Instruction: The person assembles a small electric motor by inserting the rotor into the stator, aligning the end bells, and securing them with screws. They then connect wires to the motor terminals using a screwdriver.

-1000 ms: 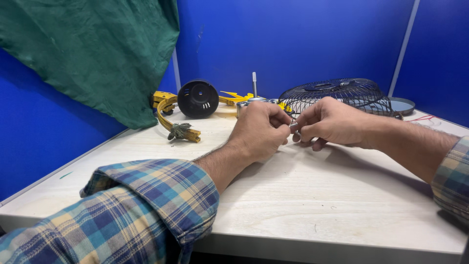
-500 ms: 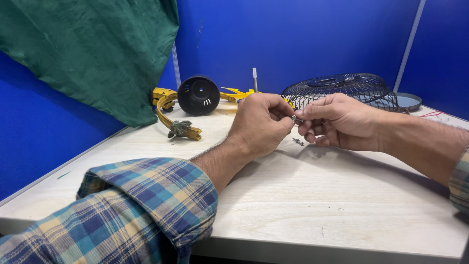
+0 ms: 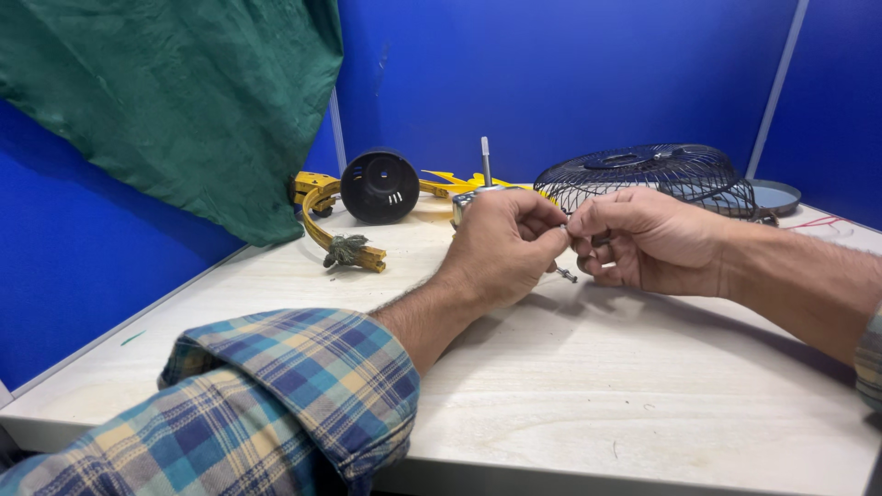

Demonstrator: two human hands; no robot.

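My left hand (image 3: 503, 246) and my right hand (image 3: 648, 241) meet fingertip to fingertip above the pale wooden table (image 3: 643, 386). Together they pinch a small metal part that is mostly hidden between the fingers. A small screw (image 3: 566, 273) shows just below the fingertips, close to the table top. Behind my left hand stands a silver fan motor (image 3: 462, 202) with its shaft (image 3: 484, 158) pointing up; whether my hand touches it is hidden.
A black wire fan guard (image 3: 643, 173) lies behind my right hand, with a grey disc (image 3: 777, 196) beyond it. A black round cover (image 3: 379, 186) and a yellow curved bracket (image 3: 323, 225) sit at the back left. A green cloth (image 3: 184, 101) hangs on the blue partition.
Both hands stay joined at the fingertips, with small shifts of the fingers. My right hand has loosened from a tighter clasp and shifted slightly right.
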